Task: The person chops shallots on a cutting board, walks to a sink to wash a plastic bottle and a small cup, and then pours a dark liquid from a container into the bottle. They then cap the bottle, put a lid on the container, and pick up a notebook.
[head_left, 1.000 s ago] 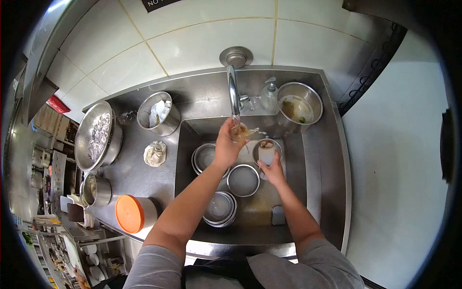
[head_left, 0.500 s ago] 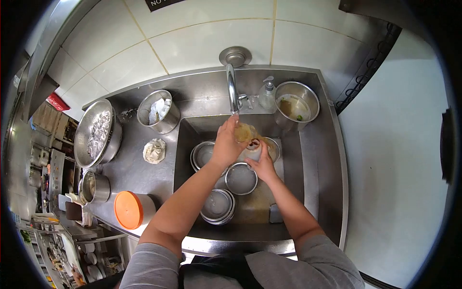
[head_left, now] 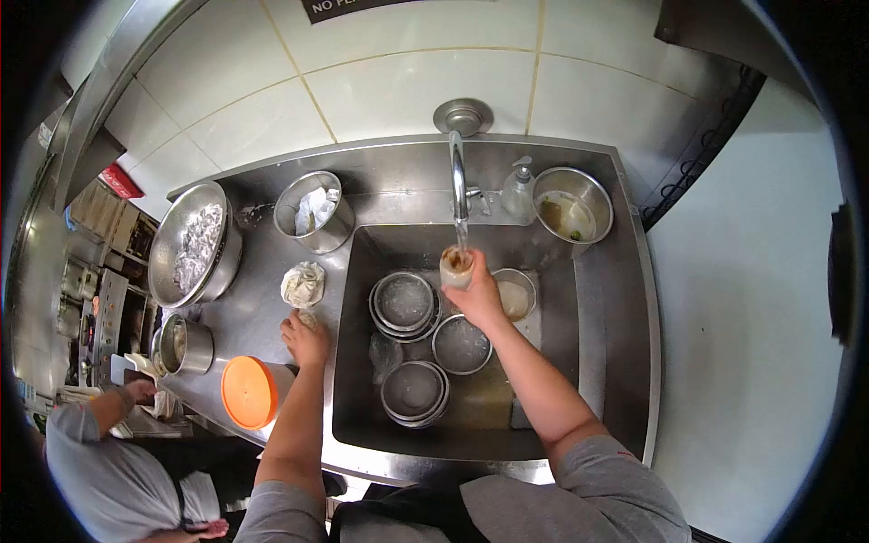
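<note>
My right hand (head_left: 477,291) is closed around a small whitish jar (head_left: 455,271) with brown residue inside its mouth. Water from the tap (head_left: 458,181) runs down onto the jar. On the left counter, my left hand (head_left: 305,340) has its fingers curled around a small pale thing I cannot make out, just below a crumpled off-white cloth (head_left: 302,284). Round metal bowls stand in the sink: one stack (head_left: 404,300) at the left, another stack (head_left: 415,393) nearer me, and a single bowl (head_left: 463,345) between them.
A large colander (head_left: 192,244), a metal pot with white scraps (head_left: 313,212), a small pot (head_left: 185,346) and an orange-lidded tub (head_left: 250,392) stand on the left. Behind the sink are a soap bottle (head_left: 519,192) and a pot of liquid (head_left: 574,206). A co-worker (head_left: 118,462) stands at lower left.
My left hand has moved from the tap to the left counter. My right hand has brought the jar up under the water. A co-worker has come into view.
</note>
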{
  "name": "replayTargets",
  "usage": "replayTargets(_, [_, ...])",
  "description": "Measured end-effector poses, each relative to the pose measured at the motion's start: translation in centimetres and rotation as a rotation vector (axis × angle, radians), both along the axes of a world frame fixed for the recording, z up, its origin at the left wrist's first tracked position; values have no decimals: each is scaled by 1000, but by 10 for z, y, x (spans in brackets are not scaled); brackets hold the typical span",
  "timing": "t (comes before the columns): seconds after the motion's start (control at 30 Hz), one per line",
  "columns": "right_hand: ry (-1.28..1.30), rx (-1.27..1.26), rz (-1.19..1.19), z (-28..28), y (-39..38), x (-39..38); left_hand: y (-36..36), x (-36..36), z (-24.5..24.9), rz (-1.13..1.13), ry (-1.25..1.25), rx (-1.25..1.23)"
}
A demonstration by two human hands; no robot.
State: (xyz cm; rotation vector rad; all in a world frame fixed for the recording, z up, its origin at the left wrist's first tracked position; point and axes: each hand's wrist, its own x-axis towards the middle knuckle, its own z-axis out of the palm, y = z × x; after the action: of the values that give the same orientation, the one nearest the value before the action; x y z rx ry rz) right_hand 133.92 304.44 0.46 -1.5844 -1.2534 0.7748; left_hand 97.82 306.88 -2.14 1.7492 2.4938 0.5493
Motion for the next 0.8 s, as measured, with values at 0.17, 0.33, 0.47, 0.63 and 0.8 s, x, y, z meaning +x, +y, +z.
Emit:
replayTargets(0.17, [-23,-98,27,-9,5,3,-11,1,26,164,-1,-70])
replayTargets(0.33, [91,-126,97,15,11,13,-11,102,46,-444,-136,350])
replayTargets(0.47, [234,-72,125,4,-33,8,-19,226,57,-468,-1608,-577])
replayTargets(0.63, [446,-524,-180,-108,-97,68,-12,262,13,-329,-1462,-712])
replayTargets(0.8, [-526,-1109,92,-331,-242,75,-8,251,-5,20,-1910,-901])
